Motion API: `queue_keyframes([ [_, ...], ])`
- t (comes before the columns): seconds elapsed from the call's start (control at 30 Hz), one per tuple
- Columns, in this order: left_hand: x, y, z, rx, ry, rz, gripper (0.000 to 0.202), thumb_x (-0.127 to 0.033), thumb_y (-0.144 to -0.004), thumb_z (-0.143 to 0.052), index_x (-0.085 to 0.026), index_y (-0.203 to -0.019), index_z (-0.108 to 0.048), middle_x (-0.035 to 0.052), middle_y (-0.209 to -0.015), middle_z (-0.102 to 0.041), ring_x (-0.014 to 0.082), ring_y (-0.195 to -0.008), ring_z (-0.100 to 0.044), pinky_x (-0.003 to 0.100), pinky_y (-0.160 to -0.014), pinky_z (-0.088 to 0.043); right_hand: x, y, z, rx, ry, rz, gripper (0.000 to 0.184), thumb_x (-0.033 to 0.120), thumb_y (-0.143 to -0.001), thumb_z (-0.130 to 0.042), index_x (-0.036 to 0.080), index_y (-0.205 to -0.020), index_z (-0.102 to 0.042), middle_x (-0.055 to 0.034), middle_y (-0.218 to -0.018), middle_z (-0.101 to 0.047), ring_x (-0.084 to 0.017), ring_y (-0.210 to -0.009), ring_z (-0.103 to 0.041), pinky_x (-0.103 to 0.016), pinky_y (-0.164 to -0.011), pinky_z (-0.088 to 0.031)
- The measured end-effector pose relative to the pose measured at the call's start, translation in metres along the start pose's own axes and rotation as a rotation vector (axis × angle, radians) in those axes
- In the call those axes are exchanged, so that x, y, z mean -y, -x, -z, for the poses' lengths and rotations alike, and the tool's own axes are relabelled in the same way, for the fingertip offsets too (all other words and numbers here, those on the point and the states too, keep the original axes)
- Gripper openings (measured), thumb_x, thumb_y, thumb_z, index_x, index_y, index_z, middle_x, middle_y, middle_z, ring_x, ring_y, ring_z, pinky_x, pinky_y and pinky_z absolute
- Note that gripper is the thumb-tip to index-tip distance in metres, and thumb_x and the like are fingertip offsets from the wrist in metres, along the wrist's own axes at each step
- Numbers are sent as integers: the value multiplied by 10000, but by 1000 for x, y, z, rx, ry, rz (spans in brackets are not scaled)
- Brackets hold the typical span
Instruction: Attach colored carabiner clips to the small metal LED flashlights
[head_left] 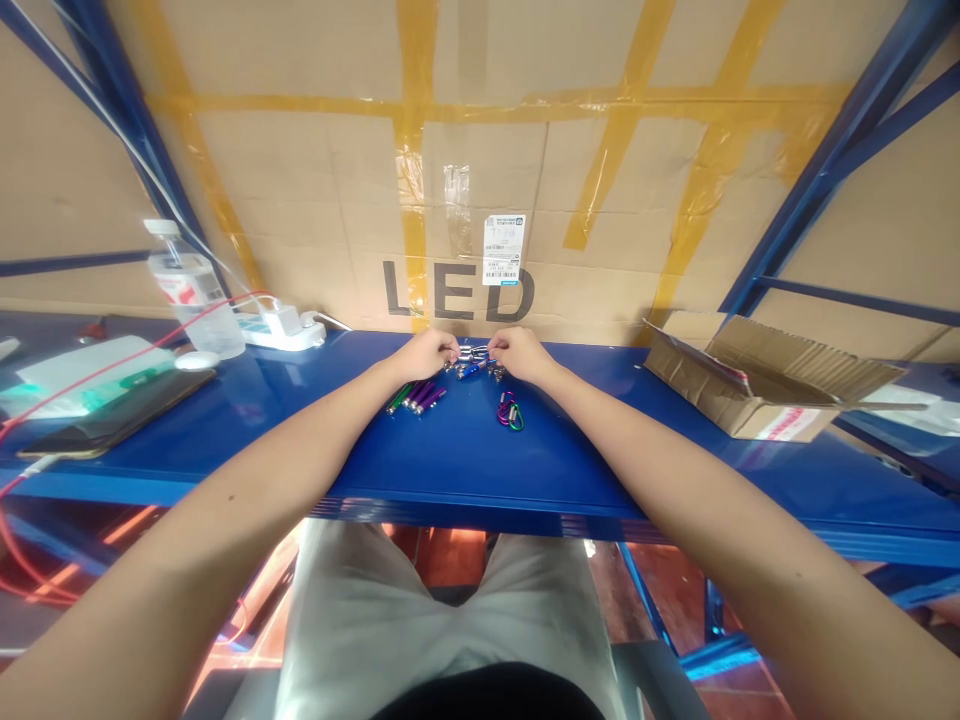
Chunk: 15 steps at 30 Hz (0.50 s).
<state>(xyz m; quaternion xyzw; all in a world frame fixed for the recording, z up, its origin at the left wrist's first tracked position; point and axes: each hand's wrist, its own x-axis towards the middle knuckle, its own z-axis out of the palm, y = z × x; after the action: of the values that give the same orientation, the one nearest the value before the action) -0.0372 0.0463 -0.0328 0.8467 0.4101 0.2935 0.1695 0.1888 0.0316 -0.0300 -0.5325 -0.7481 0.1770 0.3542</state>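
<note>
At the back of the blue shelf, both hands reach to a small cluster of shiny metal pieces (474,353). My left hand (431,352) has its fingers closed at the cluster's left side. My right hand (519,353) is pinched at the right side; what either hand grips is too small to tell. A blue metal tube (472,369) lies just in front of the silver pieces. Nearer to me on the left are several purple tubes (426,397) and a green tube (398,398). Purple and green carabiners (510,411) lie below my right hand.
An open cardboard box (757,385) sits on the right. To the left stand a water bottle (191,285), a white power strip (281,328) and a dark tablet-like slab (120,415). A red cable crosses there. Taped cardboard (337,200) forms the back wall between blue posts.
</note>
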Motion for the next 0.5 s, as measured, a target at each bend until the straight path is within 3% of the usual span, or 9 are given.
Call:
queue_keyframes([
  [0.23, -4, 3, 4, 69, 178, 105, 202, -112, -799, -561, -143, -896, -736, 67, -821, -741, 176, -755, -669, 317, -744, -541, 7, 0, 1, -9, -377, -152, 169, 4, -889, -631, 122, -771, -655, -60, -697, -717, -127, -592, -668, -209, -496, -455],
  [0.4, -19, 7, 11, 35, 122, 104, 238, -321, -854, -668, -180, -1018, -768, 75, -1005, -771, 211, -913, -690, 358, -866, -528, 18, 9, 7, 54, -634, -242, 190, -25, -932, -581, 109, -809, -634, -82, -665, -702, -157, -655, -730, -221, -562, -534],
  [0.5, -29, 7, 14, 39, 196, 58, 307, -391, -830, -728, -180, -1052, -754, 86, -1082, -761, 214, -979, -693, 349, -875, -529, 23, 10, 8, 20, -744, -265, 194, -38, -936, -570, 112, -822, -616, -94, -705, -706, -167, -683, -747, -238, -608, -574],
])
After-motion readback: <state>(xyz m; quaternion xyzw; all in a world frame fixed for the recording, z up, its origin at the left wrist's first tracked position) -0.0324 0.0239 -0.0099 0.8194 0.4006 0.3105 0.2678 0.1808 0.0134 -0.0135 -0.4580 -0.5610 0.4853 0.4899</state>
